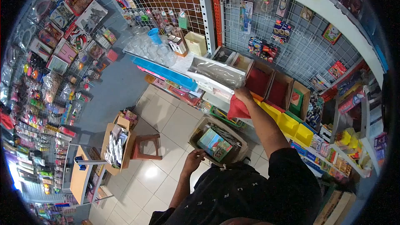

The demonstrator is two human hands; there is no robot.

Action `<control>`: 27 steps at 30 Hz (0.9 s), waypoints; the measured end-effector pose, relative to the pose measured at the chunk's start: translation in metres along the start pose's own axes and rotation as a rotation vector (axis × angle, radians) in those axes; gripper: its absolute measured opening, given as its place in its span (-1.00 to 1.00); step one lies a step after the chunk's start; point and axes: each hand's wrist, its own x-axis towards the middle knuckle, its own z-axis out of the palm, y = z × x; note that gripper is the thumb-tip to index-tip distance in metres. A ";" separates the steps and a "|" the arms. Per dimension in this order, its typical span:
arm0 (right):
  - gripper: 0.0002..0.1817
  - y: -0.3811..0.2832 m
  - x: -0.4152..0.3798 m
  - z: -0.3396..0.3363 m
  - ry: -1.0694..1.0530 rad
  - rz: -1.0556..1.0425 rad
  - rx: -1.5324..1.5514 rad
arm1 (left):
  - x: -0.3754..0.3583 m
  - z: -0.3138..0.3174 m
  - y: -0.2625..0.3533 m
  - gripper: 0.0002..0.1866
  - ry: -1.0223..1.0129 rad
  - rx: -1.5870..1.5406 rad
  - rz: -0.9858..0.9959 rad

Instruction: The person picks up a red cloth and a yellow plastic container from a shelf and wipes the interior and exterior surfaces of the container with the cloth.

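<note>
Tiled floor below; red cloth in the closed grip of the right hand, just beside the tray. Left hand near the box, hold impossible to tell. Possible trouble: snagging of the tray by loose cloth, then tipping.

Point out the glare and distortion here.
Head view: fisheye bends the white beam, corners go black; head view: glare spot on the floor tiles, highlights on the clear plastic; head view: red cloth at the right hand, no strong glare.
</note>
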 end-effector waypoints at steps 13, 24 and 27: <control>-0.42 0.011 -0.007 0.014 0.150 0.096 0.114 | 0.007 -0.013 -0.017 -0.65 -0.062 0.050 -0.058; -0.16 0.009 -0.041 -0.005 0.054 0.234 0.276 | 0.000 -0.003 -0.013 -0.65 -0.069 0.119 -0.079; -0.09 0.013 -0.098 -0.009 0.095 0.270 0.498 | 0.003 0.002 -0.016 -0.65 -0.088 0.069 -0.090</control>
